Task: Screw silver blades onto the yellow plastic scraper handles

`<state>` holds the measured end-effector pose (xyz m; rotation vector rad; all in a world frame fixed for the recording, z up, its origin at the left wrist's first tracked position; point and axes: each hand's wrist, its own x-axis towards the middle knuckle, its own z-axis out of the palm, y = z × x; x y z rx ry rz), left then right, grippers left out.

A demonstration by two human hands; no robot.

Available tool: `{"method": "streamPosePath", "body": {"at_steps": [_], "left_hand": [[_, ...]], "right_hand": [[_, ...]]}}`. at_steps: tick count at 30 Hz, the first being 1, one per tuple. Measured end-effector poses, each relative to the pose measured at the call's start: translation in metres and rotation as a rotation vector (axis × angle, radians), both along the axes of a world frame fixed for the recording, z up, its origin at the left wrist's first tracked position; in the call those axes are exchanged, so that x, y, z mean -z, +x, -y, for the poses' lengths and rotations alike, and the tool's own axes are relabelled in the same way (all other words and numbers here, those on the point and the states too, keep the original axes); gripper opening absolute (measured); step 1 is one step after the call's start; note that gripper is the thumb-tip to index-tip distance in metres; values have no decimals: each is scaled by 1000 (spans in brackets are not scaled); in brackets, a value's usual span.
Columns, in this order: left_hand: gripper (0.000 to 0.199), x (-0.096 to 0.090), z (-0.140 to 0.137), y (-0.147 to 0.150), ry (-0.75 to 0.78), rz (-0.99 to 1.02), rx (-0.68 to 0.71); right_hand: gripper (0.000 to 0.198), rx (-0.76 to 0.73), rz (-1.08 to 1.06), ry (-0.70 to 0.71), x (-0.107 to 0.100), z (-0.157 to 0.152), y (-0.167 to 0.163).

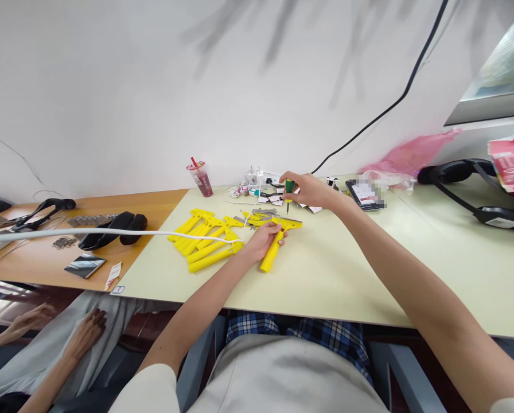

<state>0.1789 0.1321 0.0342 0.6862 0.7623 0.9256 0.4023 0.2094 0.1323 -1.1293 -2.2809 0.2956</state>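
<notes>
My left hand (262, 241) is closed around the neck of a yellow scraper (271, 257), whose handle points toward me and whose wide head faces away. From above, my right hand (307, 189) grips a screwdriver (289, 186) with a green and yellow handle. Its shaft points down at the scraper head; I cannot tell whether the tip touches it. Left of my left hand lies a pile of several yellow scrapers (209, 261). Just behind the held one are loose yellow parts (253, 218) and thin metal strips (263, 213).
A white cable (154, 232) crosses in front of the pile. At the back are a drink cup (202, 182), a power strip (269, 179) and a phone (365, 195). A black headset (481, 201) sits at right. Another person's hands (85, 332) rest at lower left.
</notes>
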Motion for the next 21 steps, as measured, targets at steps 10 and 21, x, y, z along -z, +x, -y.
{"method": "streamPosePath", "body": {"at_steps": [10, 21], "left_hand": [[21, -1, -4, 2, -47, 18, -103], [18, -10, -1, 1, -36, 19, -104]], "right_hand": [[46, -32, -50, -9, -42, 36, 0], [46, -38, 54, -102, -39, 35, -6]]}}
